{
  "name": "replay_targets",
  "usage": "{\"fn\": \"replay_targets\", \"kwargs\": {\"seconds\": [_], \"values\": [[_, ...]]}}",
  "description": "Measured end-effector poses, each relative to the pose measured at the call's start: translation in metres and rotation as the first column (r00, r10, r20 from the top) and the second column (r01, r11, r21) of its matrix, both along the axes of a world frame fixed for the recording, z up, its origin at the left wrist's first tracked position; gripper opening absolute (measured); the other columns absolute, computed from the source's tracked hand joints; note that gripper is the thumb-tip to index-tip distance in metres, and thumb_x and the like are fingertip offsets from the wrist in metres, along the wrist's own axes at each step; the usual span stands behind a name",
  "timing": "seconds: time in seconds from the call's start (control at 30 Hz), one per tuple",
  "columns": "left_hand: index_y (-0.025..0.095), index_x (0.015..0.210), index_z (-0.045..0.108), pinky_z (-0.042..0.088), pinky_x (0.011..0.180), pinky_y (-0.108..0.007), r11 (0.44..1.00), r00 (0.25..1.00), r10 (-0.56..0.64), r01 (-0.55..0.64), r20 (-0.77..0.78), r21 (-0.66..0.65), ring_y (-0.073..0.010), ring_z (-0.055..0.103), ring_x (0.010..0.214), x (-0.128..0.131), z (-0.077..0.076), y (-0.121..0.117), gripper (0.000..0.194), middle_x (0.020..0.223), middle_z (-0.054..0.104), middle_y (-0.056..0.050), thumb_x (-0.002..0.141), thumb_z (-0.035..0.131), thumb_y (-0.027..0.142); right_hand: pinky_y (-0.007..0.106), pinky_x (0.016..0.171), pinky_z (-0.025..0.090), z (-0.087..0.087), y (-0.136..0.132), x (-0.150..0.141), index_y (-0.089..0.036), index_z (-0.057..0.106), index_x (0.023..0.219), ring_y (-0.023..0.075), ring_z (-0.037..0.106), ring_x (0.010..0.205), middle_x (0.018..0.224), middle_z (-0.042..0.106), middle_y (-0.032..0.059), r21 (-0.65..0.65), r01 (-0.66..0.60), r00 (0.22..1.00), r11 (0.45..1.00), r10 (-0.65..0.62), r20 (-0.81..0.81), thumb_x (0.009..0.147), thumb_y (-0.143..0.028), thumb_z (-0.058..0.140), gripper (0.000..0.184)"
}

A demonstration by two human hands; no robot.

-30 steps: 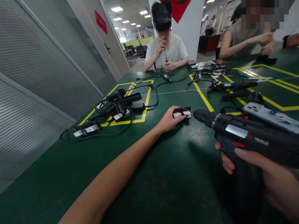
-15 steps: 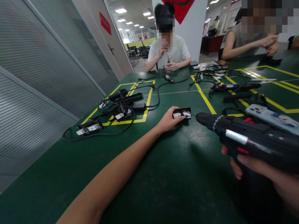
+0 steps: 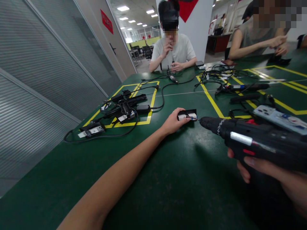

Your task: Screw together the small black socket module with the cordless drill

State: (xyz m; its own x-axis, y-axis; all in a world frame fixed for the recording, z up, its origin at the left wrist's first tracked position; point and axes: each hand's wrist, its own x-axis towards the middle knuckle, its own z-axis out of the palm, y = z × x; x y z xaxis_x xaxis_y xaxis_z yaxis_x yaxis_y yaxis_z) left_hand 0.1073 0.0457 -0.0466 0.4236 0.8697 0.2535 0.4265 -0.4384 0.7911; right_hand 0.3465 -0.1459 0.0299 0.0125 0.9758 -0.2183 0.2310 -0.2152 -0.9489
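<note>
My left hand (image 3: 174,121) is closed around a small black casing with a white inside (image 3: 191,115), pressing it on the green table (image 3: 153,166). A thumb lies along its near side. At the right, my right hand (image 3: 259,166) wraps the handle of a black cordless drill (image 3: 251,137), held level above the table. The drill's chuck points left, and its thin bit reaches the right end of the casing. Whether the tip touches a screw is too small to tell. Part of the handle is dark and hard to see.
Black devices with cables (image 3: 124,108) lie in a yellow-taped area at left. A cable (image 3: 163,95) crosses the middle. At right are more cables, a pen-like tool (image 3: 249,87) and a pale blue box (image 3: 280,118). A co-worker (image 3: 176,48) sits opposite, another person (image 3: 259,41) further right.
The drill has shifted slightly left, its chuck a little nearer the casing. The left hand keeps its grip on the casing in the same place.
</note>
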Motion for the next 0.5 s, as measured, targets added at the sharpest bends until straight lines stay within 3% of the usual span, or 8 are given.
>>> {"fn": "replay_targets", "kwargs": {"seconds": [0.13,0.33,0.5], "values": [[0.017,0.118,0.050,0.046,0.078,-0.030,1.000,1.000,0.005,-0.005,0.005,-0.017,-0.0164,0.056,0.088,0.000,0.000,0.000,0.050,0.109,0.058,-0.009,0.078,0.062,0.045,0.034,0.046,0.053,0.005,0.002,-0.003,-0.028,0.067,0.080,0.0222,0.063,0.045,0.051,0.067,0.0008,-0.029,0.012,0.998,0.999,-0.014,-0.063,0.072,-0.049,0.065,0.022],[0.018,0.117,0.050,0.046,0.078,-0.029,1.000,1.000,-0.001,0.001,0.007,-0.022,-0.0158,0.056,0.086,0.001,0.001,-0.001,0.047,0.106,0.059,-0.007,0.079,0.061,0.044,0.038,0.046,0.054,0.013,0.008,-0.019,-0.028,0.069,0.083,0.0243,0.060,0.044,0.044,0.060,-0.0003,0.027,0.105,0.992,0.994,-0.106,0.069,0.064,-0.055,0.064,0.034],[0.018,0.117,0.050,0.047,0.078,-0.030,1.000,1.000,0.007,-0.008,-0.011,-0.029,-0.0163,0.057,0.086,0.001,0.003,-0.003,0.047,0.106,0.060,-0.007,0.079,0.061,0.044,0.037,0.046,0.052,0.010,0.007,-0.015,-0.025,0.070,0.083,0.0235,0.060,0.045,0.047,0.062,0.0004,0.070,0.097,0.987,0.993,-0.105,0.118,0.064,-0.057,0.064,0.038]]}}
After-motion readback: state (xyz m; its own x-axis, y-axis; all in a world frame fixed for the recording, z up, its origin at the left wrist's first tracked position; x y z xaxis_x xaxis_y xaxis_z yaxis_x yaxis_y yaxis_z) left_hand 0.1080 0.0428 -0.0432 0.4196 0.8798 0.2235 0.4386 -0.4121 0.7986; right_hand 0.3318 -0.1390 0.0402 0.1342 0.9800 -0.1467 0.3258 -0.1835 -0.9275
